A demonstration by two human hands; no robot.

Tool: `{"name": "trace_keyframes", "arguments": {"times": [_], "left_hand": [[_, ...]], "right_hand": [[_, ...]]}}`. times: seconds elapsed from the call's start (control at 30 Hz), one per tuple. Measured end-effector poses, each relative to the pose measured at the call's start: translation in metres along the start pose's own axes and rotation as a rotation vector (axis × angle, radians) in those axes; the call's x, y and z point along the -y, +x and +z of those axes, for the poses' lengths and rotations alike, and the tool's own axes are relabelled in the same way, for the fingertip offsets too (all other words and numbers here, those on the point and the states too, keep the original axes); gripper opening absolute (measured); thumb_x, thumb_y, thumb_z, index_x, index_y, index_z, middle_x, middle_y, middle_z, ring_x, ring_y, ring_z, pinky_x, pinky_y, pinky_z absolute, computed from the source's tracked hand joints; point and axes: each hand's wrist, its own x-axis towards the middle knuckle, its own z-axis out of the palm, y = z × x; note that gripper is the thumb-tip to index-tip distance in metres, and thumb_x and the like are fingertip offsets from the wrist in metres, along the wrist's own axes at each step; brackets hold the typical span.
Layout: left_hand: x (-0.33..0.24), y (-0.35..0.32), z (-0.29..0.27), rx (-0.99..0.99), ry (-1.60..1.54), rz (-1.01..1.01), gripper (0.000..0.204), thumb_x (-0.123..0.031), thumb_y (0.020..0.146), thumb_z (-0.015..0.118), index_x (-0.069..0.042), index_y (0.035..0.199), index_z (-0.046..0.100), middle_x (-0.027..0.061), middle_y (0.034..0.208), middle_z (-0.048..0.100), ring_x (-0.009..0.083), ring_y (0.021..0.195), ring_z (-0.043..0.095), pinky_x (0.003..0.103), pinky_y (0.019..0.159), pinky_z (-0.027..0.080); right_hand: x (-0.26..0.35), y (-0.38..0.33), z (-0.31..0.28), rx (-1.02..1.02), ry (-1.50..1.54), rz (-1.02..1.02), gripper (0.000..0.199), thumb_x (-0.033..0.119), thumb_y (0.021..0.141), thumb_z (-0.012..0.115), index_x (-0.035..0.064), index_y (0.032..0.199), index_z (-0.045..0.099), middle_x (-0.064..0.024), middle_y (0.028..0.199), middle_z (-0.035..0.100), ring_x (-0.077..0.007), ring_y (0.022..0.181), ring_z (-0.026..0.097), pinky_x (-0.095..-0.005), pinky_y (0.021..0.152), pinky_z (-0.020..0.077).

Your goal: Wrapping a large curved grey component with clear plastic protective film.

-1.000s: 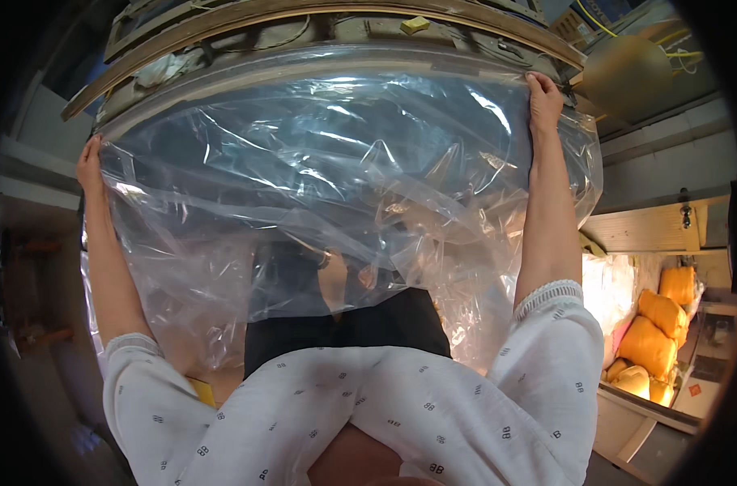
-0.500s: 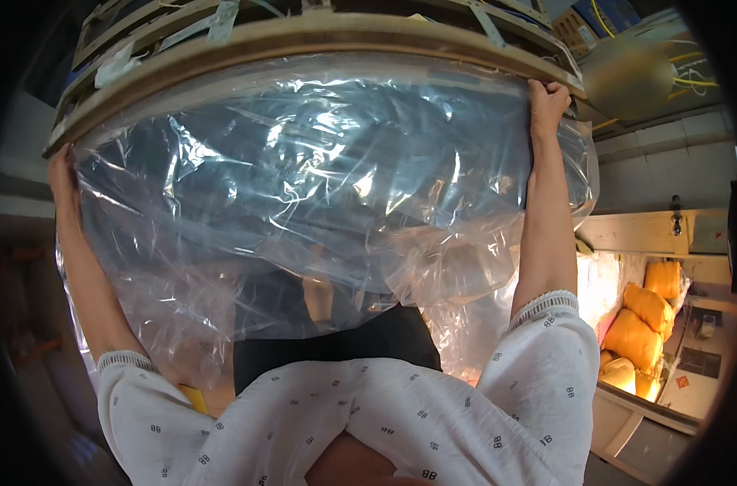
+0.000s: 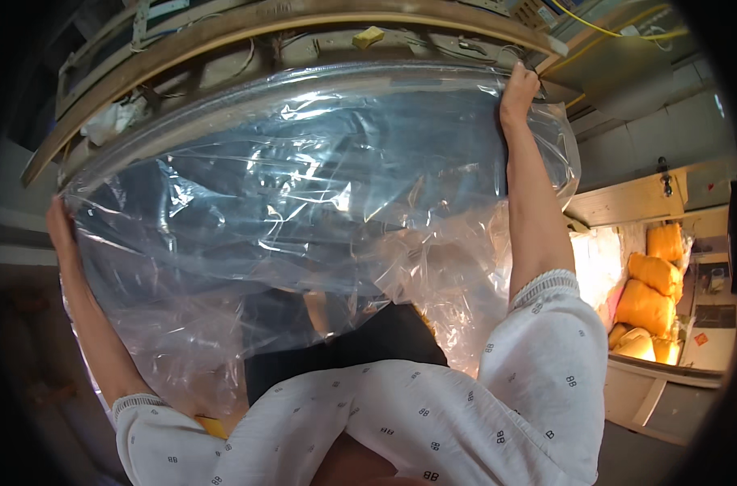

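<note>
1. Since 1 second ago, both arms have swung leftward with the sheet: the left hand [image 3: 59, 220] has dropped lower and further out, and the right hand [image 3: 518, 85] has slid along under the curved wooden frame [image 3: 247, 20].
2. Stretched between the 2 raised hands, the clear plastic bag [image 3: 304, 219] hangs in front of the person, its top edge just below the frame and its lower part sagging over a dark object [image 3: 336, 348].
3. It looks very light, soft and floppy, crinkling into folds everywhere; I judge it slippery and easy to tear if snagged.
4. Best hold seems the upper corners, pinching doubled film.
5. Right fingers are closed, pinching the bag's top right corner; left fingers sit at the left edge, curled on the film, though their grip is partly hidden.
6. Off to the right, yellow sacks [image 3: 648, 304] sit on a lit shelf [image 3: 628, 202].
</note>
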Motion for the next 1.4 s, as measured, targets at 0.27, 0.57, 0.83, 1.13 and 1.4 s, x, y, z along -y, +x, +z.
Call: {"name": "trace_keyframes", "arguments": {"times": [0.27,0.57,0.83,1.13,1.4], "left_hand": [[-0.126,-0.138,-0.192,-0.269,0.036,0.195,0.04,-0.025,0.086,0.056,-0.004,0.12,0.05,0.0066,0.116,0.054,0.0171,0.103,0.05,0.03,0.092,0.037],[-0.145,-0.349,-0.243,-0.759,-0.048,0.112,0.028,-0.028,0.08,0.063,-0.011,0.102,0.061,-0.0062,0.09,0.055,0.0024,0.06,0.036,0.016,0.05,0.025],[-0.034,-0.398,-0.407,-0.315,1.347,0.136,0.034,-0.023,0.069,0.068,-0.006,0.098,0.061,0.0068,0.078,0.06,0.0191,0.058,0.052,0.033,0.052,0.043],[-0.213,-0.305,0.133,0.405,0.683,0.739,0.017,-0.001,0.081,0.055,-0.001,0.098,0.06,0.0089,0.094,0.057,0.0165,0.086,0.056,0.024,0.073,0.043],[-0.247,-0.308,0.335,0.712,0.298,1.099,0.018,-0.009,0.076,0.065,-0.005,0.094,0.063,0.0076,0.087,0.06,0.0219,0.072,0.057,0.028,0.061,0.046]], "right_hand": [[0.088,-0.086,-0.031,0.296,0.929,0.653,0.028,0.026,0.084,0.053,0.0019,0.098,0.047,-0.0067,0.083,0.052,-0.0098,0.061,0.048,-0.0202,0.05,0.0408],[0.169,-0.119,-0.101,1.161,0.678,0.432,0.032,0.021,0.077,0.065,0.003,0.101,0.053,0.0058,0.067,0.048,-0.0052,0.062,0.043,-0.0193,0.055,0.0343],[0.176,-0.141,-0.131,0.945,0.894,0.131,0.015,0.012,0.077,0.059,-0.0001,0.087,0.058,0.0005,0.069,0.053,-0.0061,0.064,0.045,-0.0218,0.06,0.0394],[0.168,-0.145,-0.158,0.94,0.841,0.142,0.024,0.005,0.078,0.054,-0.0001,0.102,0.052,0.0006,0.066,0.051,-0.005,0.061,0.044,-0.02,0.057,0.038],[0.173,-0.145,-0.172,0.971,0.932,0.189,0.033,0.002,0.077,0.055,-0.0029,0.109,0.049,0.0004,0.068,0.051,-0.0041,0.063,0.045,-0.0191,0.058,0.0383]]}}
